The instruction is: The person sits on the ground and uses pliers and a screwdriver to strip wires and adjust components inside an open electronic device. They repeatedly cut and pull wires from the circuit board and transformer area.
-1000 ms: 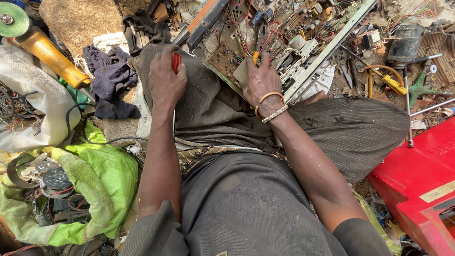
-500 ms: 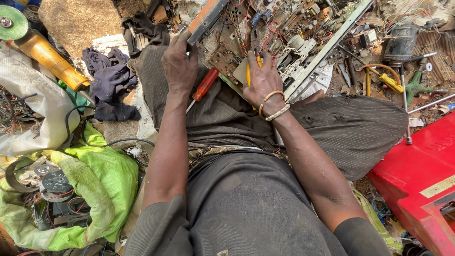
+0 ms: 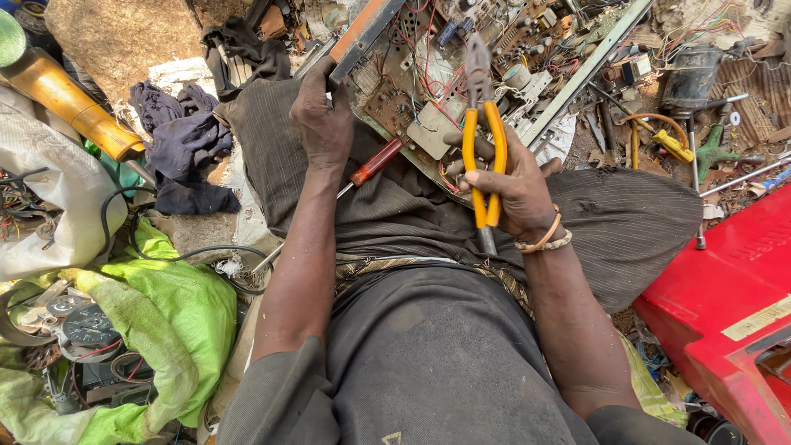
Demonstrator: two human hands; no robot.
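Fingers: right hand (image 3: 515,194) clenched on yellow pliers (image 3: 482,140) | left hand (image 3: 325,124) grips circuit board (image 3: 412,91) edge | board looks stiff, brittle; best held by rim

Sunlit dirt ground (image 3: 124,37), seemingly outdoors, strewn with scrap.

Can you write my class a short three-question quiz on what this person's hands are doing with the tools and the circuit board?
1. True or false: the right hand holds pliers with yellow handles.
2. What does the left hand grip?
A. the edge of the circuit board
B. a hammer
C. the red case
3. Where does the red-handled screwdriver lie?

Key
1. True.
2. A.
3. On the person's lap, beside the left wrist, not in either hand.
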